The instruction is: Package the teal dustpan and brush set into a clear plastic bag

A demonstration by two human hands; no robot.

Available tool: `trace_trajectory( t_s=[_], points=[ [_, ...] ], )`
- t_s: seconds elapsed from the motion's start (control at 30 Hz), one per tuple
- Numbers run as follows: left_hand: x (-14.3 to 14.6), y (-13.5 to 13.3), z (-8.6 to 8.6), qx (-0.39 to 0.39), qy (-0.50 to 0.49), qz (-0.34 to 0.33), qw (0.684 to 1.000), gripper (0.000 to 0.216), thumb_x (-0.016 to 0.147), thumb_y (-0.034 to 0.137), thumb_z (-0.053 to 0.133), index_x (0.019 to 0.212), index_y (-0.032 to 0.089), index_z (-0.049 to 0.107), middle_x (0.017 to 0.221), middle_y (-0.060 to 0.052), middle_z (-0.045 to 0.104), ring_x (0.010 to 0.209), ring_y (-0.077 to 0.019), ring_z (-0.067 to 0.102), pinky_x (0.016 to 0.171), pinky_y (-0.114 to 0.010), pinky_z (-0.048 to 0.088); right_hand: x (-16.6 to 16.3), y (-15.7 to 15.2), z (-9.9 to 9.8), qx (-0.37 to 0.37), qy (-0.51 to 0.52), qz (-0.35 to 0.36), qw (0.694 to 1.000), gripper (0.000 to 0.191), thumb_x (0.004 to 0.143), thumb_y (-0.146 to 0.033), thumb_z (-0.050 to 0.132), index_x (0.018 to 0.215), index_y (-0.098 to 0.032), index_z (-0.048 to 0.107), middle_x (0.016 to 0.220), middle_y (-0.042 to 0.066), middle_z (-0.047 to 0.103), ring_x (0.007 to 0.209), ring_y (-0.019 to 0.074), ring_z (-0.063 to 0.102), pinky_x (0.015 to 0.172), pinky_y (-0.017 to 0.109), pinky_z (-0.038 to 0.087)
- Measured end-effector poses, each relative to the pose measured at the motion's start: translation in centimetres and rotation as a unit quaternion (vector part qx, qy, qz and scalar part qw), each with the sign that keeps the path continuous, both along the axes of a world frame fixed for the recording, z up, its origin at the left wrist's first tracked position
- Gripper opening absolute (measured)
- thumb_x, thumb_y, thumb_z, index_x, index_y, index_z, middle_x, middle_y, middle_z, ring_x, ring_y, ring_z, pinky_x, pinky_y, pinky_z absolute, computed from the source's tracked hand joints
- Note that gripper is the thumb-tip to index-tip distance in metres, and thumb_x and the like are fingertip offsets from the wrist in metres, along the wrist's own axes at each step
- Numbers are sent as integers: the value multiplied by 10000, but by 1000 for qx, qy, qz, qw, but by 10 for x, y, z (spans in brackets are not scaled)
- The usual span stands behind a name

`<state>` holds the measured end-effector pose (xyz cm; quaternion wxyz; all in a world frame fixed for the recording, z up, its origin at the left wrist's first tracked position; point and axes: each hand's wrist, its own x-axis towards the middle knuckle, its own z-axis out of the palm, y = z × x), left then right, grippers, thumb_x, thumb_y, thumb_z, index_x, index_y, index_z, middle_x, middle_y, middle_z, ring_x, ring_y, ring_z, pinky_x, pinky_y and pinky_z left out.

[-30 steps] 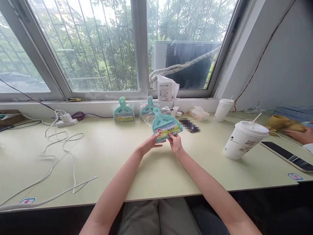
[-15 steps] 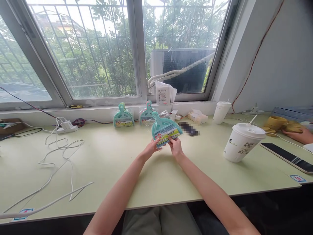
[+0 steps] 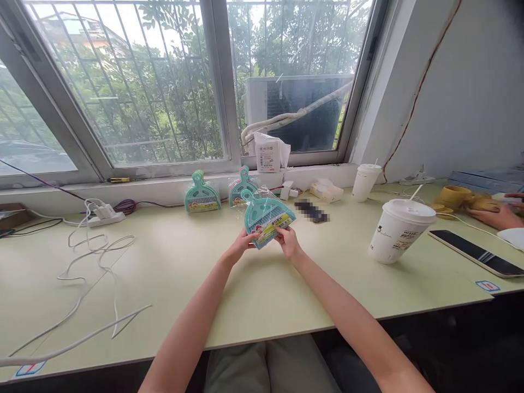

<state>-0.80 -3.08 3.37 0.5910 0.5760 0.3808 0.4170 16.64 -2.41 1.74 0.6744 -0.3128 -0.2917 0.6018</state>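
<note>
Both hands, left hand [image 3: 239, 246] and right hand [image 3: 286, 240], pinch the wrapped teal dustpan-and-brush set [image 3: 266, 217] by its near edge, tilting it up so the label faces the person.

Single head-worn view, looking forward and slightly down across a pale green table [image 3: 172, 273] toward a window [image 3: 164, 82] at its far edge. Both forearms enter from the bottom edge, the left hand [image 3: 239, 248] and right hand [image 3: 289, 243] meeting near frame centre at close range. A wall [image 3: 458, 82] closes the right side.
</note>
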Motion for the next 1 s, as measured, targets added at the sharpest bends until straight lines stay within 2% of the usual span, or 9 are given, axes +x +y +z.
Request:
trace_trajectory(
  t_s=[0.1, 0.27, 0.43, 0.53, 0.67, 0.73, 0.83, 0.93, 1.0],
  points=[
    [1, -2, -1, 7, 1, -18, 1000, 529, 747, 432, 671, 1202, 208, 520, 1197, -112, 626, 1022, -268, 626, 837, -408, 504, 5, 5, 2, -62, 7, -1, 998, 120, 774, -272, 637, 842, -174, 630, 800, 43, 723, 728, 169, 690, 679, 298, 589],
    [6, -5, 0, 4, -2, -38, 999, 586, 739, 421, 694, 1246, 235, 465, 1233, -115, 608, 945, -261, 662, 831, -437, 516, 14, 11, -3, -109, 0, -14, 994, 177, 831, -367, 576, 861, -196, 609, 765, 30, 718, 671, 155, 679, 644, 307, 582],
    [7, -6, 1, 1, 3, -37, 999, 568, 750, 440, 686, 1230, 224, 473, 1175, -118, 640, 846, -240, 689, 851, -445, 501, 17, 12, -4, -92, -12, -4, 996, 267, 802, -455, 613, 875, -199, 621, 795, 40, 725, 703, 174, 680, 666, 338, 582],
    [2, -4, 2, 10, -11, -28, 1000, 533, 756, 434, 675, 1207, 212, 496, 1161, -112, 649, 817, -235, 693, 836, -433, 507, 14, 7, 3, -48, 7, 26, 998, 275, 809, -447, 605, 936, -206, 637, 889, 36, 733, 805, 172, 686, 736, 320, 580],
    [-7, -2, 7, 29, -29, -2, 999, 541, 769, 411, 655, 1246, 215, 492, 1171, -113, 646, 775, -228, 698, 802, -420, 518, 10, -3, 10, 46, -7, 108, 993, 275, 773, -355, 653, 1005, -208, 642, 1018, 25, 720, 933, 167, 674, 873, 320, 547],
    [-9, -3, 8, 24, -14, -12, 1000, 572, 774, 437, 644, 1274, 207, 485, 1124, -123, 667, 733, -235, 700, 783, -420, 516, 9, -6, 11, 56, -37, 105, 992, 274, 715, -278, 706, 966, -184, 650, 1006, 35, 722, 926, 176, 676, 886, 328, 540],
    [1, -8, 3, -23, -7, -96, 995, 611, 805, 534, 578, 1308, 203, 475, 1075, -145, 687, 790, -266, 704, 813, -440, 503, 11, -7, 12, 52, -51, 44, 996, 263, 653, -213, 747, 894, -160, 655, 958, 47, 726, 889, 188, 682, 866, 338, 548],
    [18, -17, -4, -100, -42, -241, 965, 638, 817, 606, 526, 1346, 259, 447, 1183, -143, 651, 1017, -280, 657, 902, -457, 467, 17, -8, 17, 62, -32, -14, 997, 249, 655, -202, 740, 887, -175, 651, 972, 43, 723, 924, 200, 678, 889, 364, 547],
    [27, -21, -7, -133, -59, -283, 948, 630, 793, 607, 567, 1326, 283, 476, 1256, -131, 611, 1119, -278, 607, 943, -465, 442, 21, -7, 22, 70, -16, -37, 997, 229, 660, -194, 730, 873, -192, 646, 970, 33, 723, 955, 204, 673, 908, 375, 545]
  ],
)
